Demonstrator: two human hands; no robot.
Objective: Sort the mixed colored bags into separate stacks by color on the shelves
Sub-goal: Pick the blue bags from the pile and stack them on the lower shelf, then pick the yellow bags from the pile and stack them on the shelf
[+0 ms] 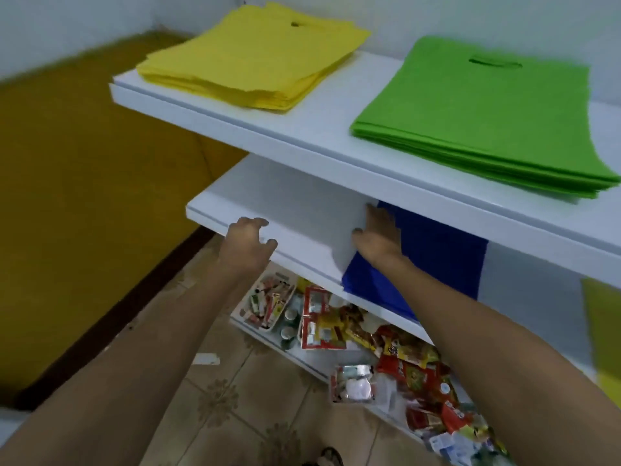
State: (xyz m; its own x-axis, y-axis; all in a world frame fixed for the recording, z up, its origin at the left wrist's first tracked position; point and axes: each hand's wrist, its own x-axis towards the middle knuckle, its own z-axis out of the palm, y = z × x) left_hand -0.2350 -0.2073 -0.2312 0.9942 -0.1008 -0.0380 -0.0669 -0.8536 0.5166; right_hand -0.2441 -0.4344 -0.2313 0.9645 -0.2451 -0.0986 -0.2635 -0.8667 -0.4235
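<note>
Yellow bags (248, 58) and green bags (480, 122) are stacked. The right hand (378, 235) presses flat on the blue bags (443, 260); the left hand (247, 243) curls loosely, empty. Sorting looks nearly done.

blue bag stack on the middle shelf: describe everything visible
Flat stack of deep blue, fabric-like bags lying on the white middle shelf, near corner reaching the shelf's front edge, back part hidden under the white upper shelf. Looks several layers thick. The right hand rests flat on its left side.
</note>
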